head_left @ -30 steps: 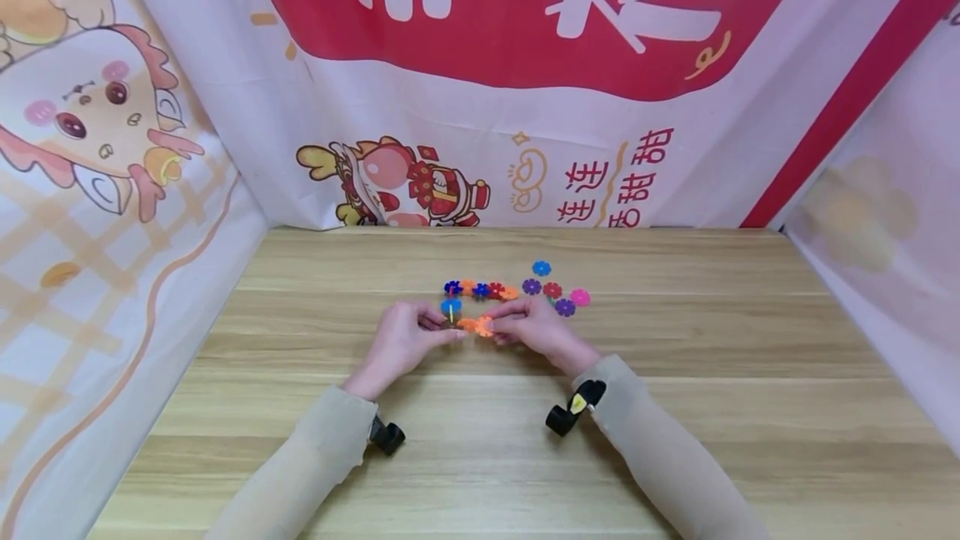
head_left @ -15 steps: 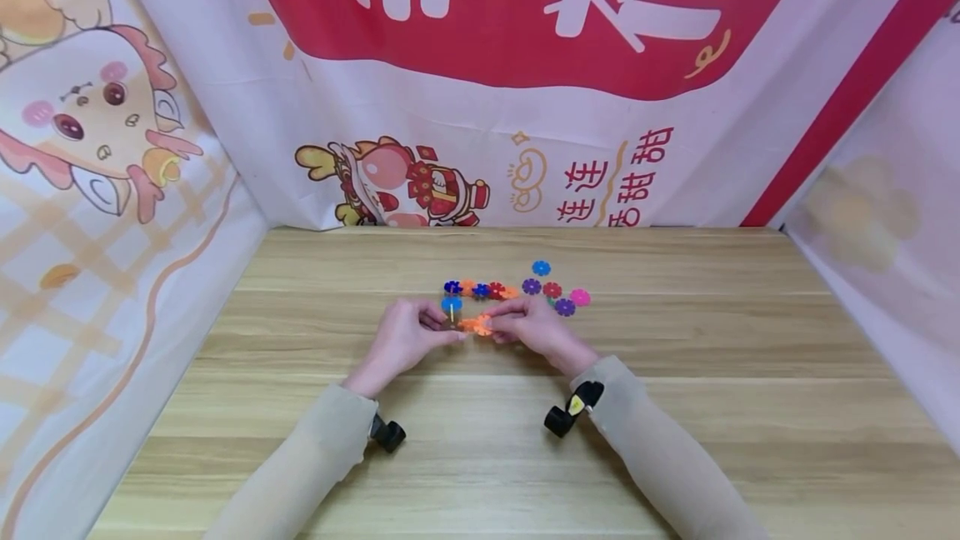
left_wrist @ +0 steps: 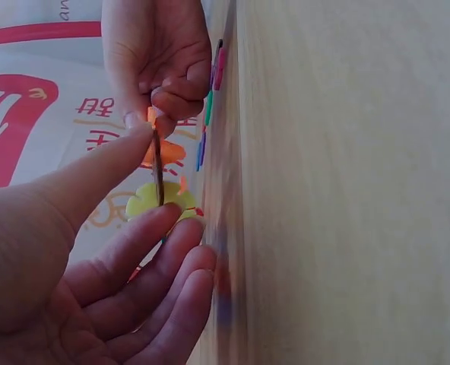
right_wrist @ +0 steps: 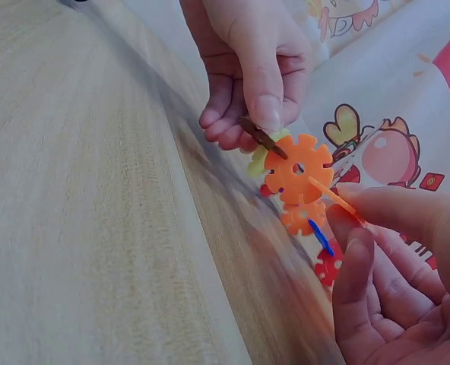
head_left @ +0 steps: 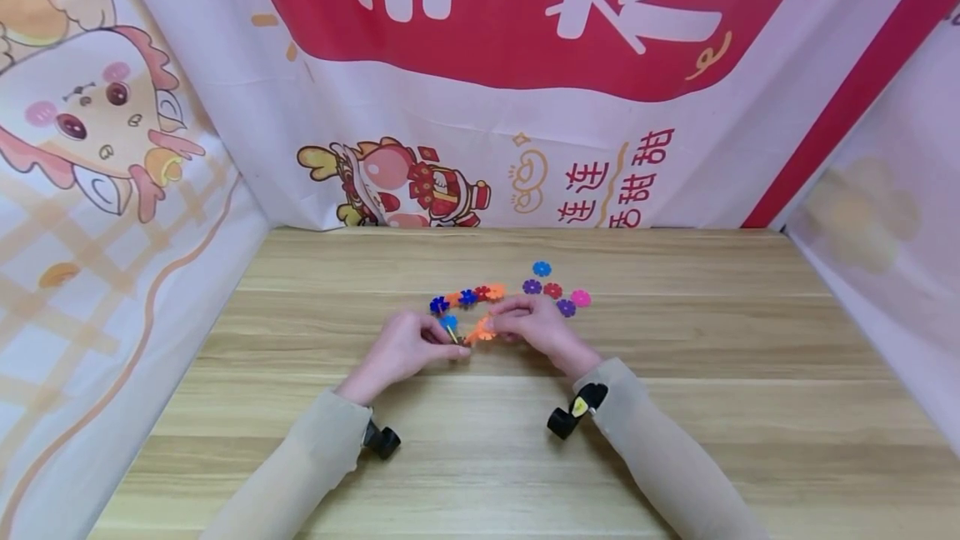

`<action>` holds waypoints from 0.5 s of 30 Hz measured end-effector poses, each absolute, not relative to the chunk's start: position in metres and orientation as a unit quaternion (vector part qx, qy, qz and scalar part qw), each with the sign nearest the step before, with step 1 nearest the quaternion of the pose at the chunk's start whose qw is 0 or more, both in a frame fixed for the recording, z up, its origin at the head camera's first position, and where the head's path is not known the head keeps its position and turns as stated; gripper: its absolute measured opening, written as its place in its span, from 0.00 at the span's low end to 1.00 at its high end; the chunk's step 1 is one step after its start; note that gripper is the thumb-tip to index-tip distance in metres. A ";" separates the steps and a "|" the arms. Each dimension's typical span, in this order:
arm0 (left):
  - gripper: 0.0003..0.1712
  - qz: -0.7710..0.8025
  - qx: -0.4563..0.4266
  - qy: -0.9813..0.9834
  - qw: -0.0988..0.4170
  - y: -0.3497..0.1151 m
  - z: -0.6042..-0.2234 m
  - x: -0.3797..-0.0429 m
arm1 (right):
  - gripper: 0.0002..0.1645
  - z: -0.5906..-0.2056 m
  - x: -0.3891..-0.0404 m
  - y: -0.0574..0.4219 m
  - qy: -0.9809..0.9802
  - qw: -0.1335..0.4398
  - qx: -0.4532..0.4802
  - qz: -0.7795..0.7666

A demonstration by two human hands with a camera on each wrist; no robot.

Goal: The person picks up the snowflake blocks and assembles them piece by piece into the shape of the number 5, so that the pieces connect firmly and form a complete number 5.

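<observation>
My left hand [head_left: 405, 350] pinches a brown snowflake disc [right_wrist: 261, 138] between thumb and fingertips. My right hand [head_left: 538, 328] grips an edge-on orange disc [right_wrist: 334, 198] that meets a flat-facing orange disc [right_wrist: 299, 192]. That one joins the brown disc's edge, so both hands hold one linked chain. Behind the brown piece, the left wrist view shows a yellow disc [left_wrist: 144, 201]. Further along come a light blue disc [head_left: 448, 321] and a dark blue disc [head_left: 438, 305]. A far row with a red disc [head_left: 482, 293] ends in an orange disc [head_left: 496, 292].
Loose snowflake discs lie beyond my right hand: a blue one [head_left: 542, 268], a red one [head_left: 552, 290], a pink one [head_left: 581, 297] and purple ones [head_left: 566, 307]. Printed cloth [head_left: 465, 98] walls the wooden table [head_left: 480, 457] at its back and sides.
My left hand has dropped slightly toward me with the brown disc. The chain's far row has swung left and now slants. My right hand stays nearly in place.
</observation>
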State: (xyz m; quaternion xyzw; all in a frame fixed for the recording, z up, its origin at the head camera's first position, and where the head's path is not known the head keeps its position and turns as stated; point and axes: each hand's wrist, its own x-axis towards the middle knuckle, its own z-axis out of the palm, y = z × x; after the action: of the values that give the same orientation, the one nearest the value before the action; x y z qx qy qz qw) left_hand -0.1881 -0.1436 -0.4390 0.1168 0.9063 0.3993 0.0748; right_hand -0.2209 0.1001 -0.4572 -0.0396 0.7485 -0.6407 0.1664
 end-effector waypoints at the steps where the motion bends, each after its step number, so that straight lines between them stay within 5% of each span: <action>1: 0.14 0.397 0.124 0.906 0.080 -0.144 -0.439 -0.187 | 0.15 -0.457 -0.221 0.101 0.747 0.167 -0.039 -0.642; 7: 0.13 0.385 0.136 0.907 0.105 -0.144 -0.434 -0.184 | 0.14 -0.457 -0.220 0.103 0.736 0.180 -0.043 -0.652; 15: 0.11 0.450 0.149 0.879 0.045 -0.130 -0.425 -0.190 | 0.19 -0.453 -0.220 0.107 0.755 0.182 -0.053 -0.627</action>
State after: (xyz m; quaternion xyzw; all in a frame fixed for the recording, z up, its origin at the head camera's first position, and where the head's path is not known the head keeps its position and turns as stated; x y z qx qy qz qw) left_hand -0.1904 -0.1304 -0.4249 0.1493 0.8791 0.4504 0.0446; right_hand -0.2201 0.1067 -0.4528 -0.0529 0.7554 -0.6274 0.1816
